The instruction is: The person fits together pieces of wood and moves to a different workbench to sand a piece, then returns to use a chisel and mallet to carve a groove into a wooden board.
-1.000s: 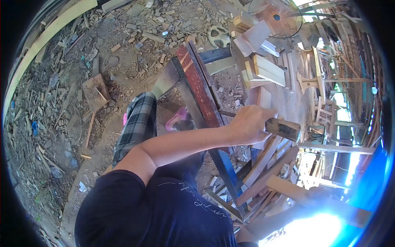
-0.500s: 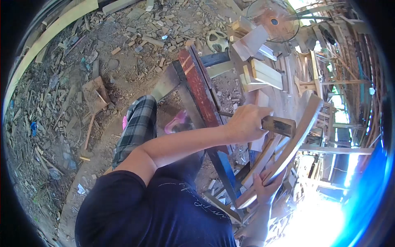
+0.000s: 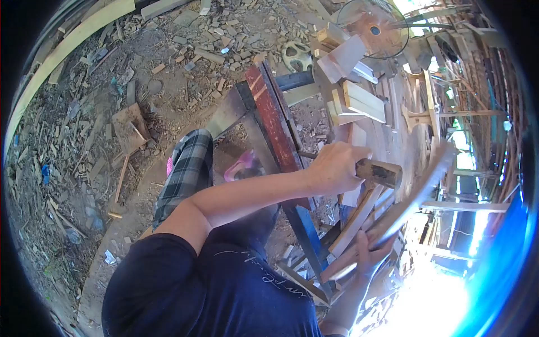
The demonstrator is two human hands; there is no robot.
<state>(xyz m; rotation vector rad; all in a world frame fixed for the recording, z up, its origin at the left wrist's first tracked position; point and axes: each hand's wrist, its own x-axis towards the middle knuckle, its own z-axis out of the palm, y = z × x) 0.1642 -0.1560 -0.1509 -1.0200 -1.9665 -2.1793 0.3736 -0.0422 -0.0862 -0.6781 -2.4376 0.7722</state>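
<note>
A chisel with a wooden handle (image 3: 382,172) is gripped in my left hand (image 3: 334,168), its thin metal shaft (image 3: 307,154) pointing left. The shaft ends at the side of a red-painted wooden piece (image 3: 270,112), where its tip is hard to make out. Lower right, my right hand (image 3: 371,253) is wrapped around a long curved piece of wood (image 3: 412,199). This wood is smeared by motion at its upper end and stands apart from the chisel handle's butt.
A dark bench-like frame (image 3: 306,230) runs beneath the red piece. Stacked boards (image 3: 365,101) and a fan (image 3: 374,31) stand at upper right. Wood scraps (image 3: 224,39) litter the dirt floor. A plaid-covered leg (image 3: 185,168) shows left of the frame.
The curved wood in my right hand has swung to the right, away from the chisel handle. My left hand and the chisel have barely moved.
</note>
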